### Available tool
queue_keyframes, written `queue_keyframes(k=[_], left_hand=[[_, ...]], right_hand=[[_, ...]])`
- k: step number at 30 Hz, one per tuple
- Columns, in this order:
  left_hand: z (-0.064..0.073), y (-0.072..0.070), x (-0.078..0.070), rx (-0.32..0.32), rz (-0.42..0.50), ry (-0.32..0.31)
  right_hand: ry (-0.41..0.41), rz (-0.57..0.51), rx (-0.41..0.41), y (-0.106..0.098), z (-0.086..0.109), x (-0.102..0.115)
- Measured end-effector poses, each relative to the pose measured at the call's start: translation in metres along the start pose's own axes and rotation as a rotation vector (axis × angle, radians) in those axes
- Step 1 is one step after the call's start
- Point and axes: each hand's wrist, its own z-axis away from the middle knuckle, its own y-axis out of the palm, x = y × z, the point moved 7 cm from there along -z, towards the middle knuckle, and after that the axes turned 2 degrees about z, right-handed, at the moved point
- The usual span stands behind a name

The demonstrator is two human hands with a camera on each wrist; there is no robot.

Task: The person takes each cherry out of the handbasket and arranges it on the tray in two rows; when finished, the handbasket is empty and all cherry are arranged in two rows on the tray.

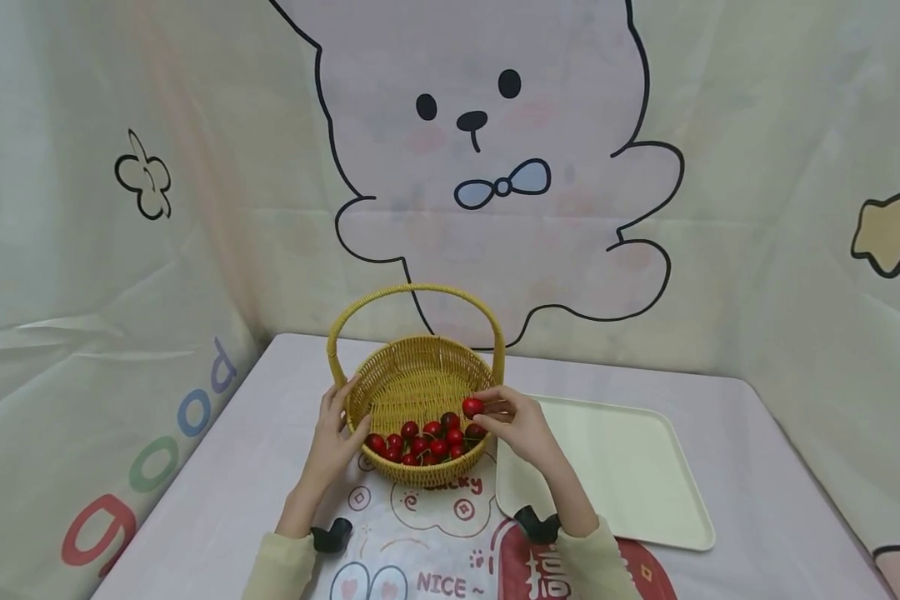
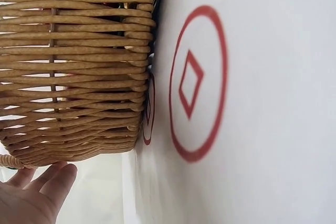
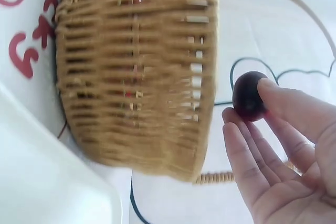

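A yellow wicker basket (image 1: pixel 420 477) with a tall arched handle stands on the table, several red cherries (image 1: pixel 418 445) gathered along its near side. My left hand (image 1: pixel 333 442) rests against the basket's left rim, thumb and fingers spread apart. In the left wrist view its fingers (image 2: pixel 58 184) touch the outside of the weave. Between thumb and fingertips my right hand (image 1: pixel 517 423) pinches one cherry (image 1: pixel 472 407) over the basket's right rim. The right wrist view shows this dark red cherry (image 3: pixel 249 96) held above rim level, outlined against the backdrop.
A cream rectangular tray (image 1: pixel 607 467) lies just right of the basket, partly under the right forearm. The printed white tablecloth (image 1: pixel 217 492) covers the table. Hanging fabric with a bear drawing (image 1: pixel 495 250) closes off the back and sides.
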Motion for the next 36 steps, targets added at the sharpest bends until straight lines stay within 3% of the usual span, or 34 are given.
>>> queue_keyframes(k=[6, 13, 17, 20, 24, 36], left_hand=[[0.0, 0.0, 0.001, -0.001, 0.013, 0.011], [-0.002, 0.001, -0.002, 0.012, 0.003, 0.013], [0.001, -0.003, -0.028, 0.025, -0.014, 0.004], [0.001, -0.003, -0.026, 0.029, -0.013, -0.004], [-0.001, -0.001, -0.003, 0.016, -0.014, -0.011], [-0.002, -0.001, -0.003, 0.016, -0.016, -0.005]], right_hand=[[0.006, -0.041, -0.008, -0.019, 0.01, 0.012], [0.036, 0.015, -0.025, -0.034, 0.014, 0.009], [0.063, 0.025, -0.04, -0.044, 0.013, -0.001], [0.087, 0.033, -0.063, -0.051, 0.009, -0.025], [0.121, 0.048, -0.078, -0.053, 0.003, -0.058], [0.21, 0.129, -0.06, -0.05, 0.002, -0.091]])
